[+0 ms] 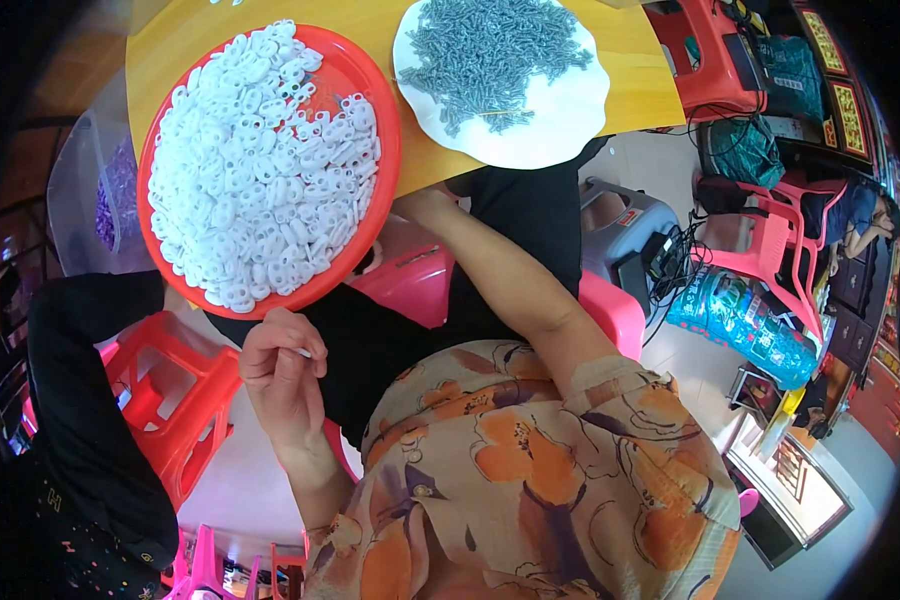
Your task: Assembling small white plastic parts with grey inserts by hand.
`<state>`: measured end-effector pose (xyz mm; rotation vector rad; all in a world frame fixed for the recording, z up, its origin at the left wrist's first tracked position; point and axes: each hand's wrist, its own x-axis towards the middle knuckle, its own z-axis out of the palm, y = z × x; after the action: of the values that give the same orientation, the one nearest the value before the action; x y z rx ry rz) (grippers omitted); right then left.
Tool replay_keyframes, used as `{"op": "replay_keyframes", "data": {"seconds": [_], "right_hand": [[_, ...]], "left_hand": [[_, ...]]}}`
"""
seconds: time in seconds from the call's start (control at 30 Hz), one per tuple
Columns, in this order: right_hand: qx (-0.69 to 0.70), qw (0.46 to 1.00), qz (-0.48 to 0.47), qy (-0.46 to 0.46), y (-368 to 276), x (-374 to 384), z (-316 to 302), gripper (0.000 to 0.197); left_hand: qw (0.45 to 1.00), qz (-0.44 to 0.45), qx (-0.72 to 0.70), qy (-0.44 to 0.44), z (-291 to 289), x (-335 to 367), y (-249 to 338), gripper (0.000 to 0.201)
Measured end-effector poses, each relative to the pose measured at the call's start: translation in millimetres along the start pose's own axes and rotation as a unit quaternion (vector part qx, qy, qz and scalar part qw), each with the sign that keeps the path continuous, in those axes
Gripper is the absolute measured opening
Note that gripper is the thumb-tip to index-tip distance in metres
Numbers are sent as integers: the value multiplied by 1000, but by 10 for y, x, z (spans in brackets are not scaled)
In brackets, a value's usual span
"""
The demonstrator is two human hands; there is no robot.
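Just below the near rim of a round red tray (395,150), my left hand (282,365) is closed in a pinch. A small white plastic piece (304,352) shows at its fingertips. The tray holds a large heap of white plastic pieces with holes (260,170), with bare red at its upper right. My right hand (420,205) reaches forward under the table's edge beside the tray; its fingers are hidden. Farther right, a white scalloped plate (545,145) carries a pile of small grey screw-like pieces (490,60).
Both containers sit on a yellow wooden table (630,70). A person's dark-trousered leg (90,350) and a red stool (175,400) are at left, near a clear bin with purple bits (118,195). Rightward are a grey case (625,230), cables, pink chairs (770,240) and a turquoise sack (745,325).
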<state>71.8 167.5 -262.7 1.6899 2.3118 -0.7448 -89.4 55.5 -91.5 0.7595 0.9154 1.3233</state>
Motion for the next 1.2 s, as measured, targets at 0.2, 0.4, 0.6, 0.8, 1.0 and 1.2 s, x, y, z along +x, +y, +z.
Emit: {"op": "replay_keyframes", "data": {"seconds": [0.2,0.4,0.6,0.8,1.0,1.2], "right_hand": [[-7,1000,-19,-6,-43,3,-16,45],[-30,999,-27,15,-61,0,-20,45],[-42,998,-40,31,-85,19,9,44],[-60,994,43,-83,57,64,121,40],[-44,989,-9,-140,55,173,221,37],[-28,978,-58,-196,-72,132,324,35]], "left_hand": [[1000,-2,24,12,-16,10,3,17],[999,-9,50,4,28,9,0,16],[998,-22,51,7,41,-12,-2,16],[999,-45,17,19,37,-23,25,17],[998,-54,9,42,-52,1,88,11],[998,51,5,31,-27,90,153,14]]}}
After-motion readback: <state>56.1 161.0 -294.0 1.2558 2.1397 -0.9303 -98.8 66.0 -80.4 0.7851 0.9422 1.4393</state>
